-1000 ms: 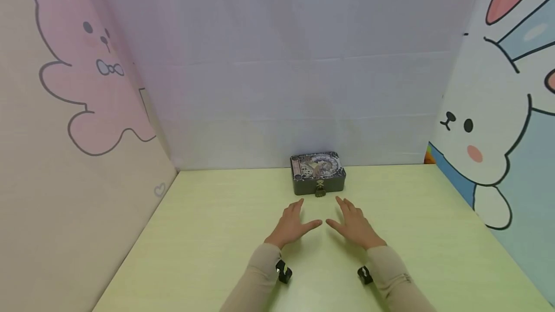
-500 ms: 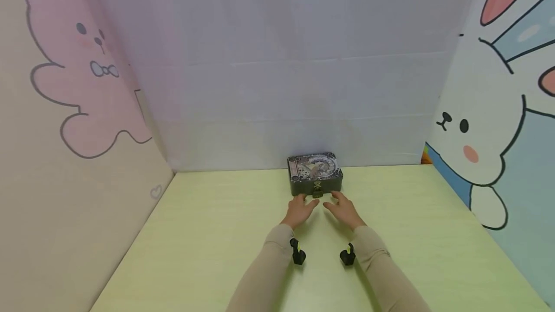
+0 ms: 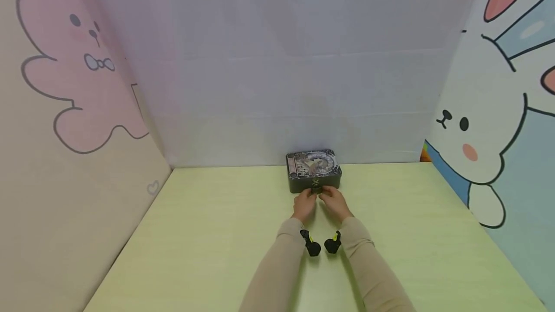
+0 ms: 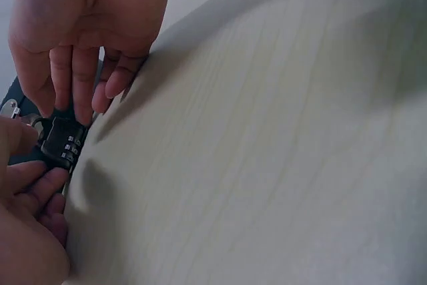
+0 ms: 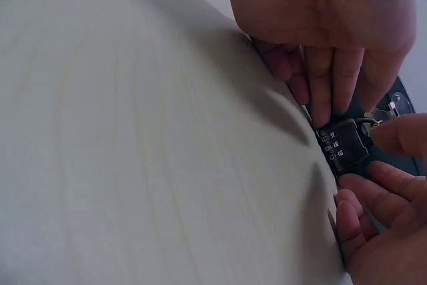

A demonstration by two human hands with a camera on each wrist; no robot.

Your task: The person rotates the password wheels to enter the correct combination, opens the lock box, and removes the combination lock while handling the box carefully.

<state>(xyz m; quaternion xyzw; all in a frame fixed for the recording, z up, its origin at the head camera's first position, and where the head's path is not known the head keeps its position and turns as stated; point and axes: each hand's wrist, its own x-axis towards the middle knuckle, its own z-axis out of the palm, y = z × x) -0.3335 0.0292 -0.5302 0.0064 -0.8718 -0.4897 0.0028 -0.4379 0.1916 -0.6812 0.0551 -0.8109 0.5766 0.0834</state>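
Note:
A dark tin box (image 3: pixel 313 163) with an ornate printed lid sits shut at the table's back edge. From its front latch (image 5: pixel 398 103) hangs a small black combination padlock (image 5: pixel 345 146) with number dials. My left hand (image 3: pixel 304 205) holds the padlock from its left side, fingertips bent against the body. On the other side my right hand (image 3: pixel 336 203) holds it likewise, thumb near the shackle. In the left wrist view the dials of the padlock (image 4: pixel 65 142) face outward between the two hands. Some fingertips are hidden behind the lock.
The pale yellow-green table (image 3: pixel 208 235) stretches around the box. A white cloth wall (image 3: pixel 269 90) stands right behind the box. Side walls carry a pink bear drawing (image 3: pixel 86 95) and a white rabbit drawing (image 3: pixel 481 124). A small black device (image 3: pixel 313 245) sits at each wrist.
Both hands have moved forward and inward from above the table to the box's front. Their spread fingers have come together around the padlock. The box stays in place.

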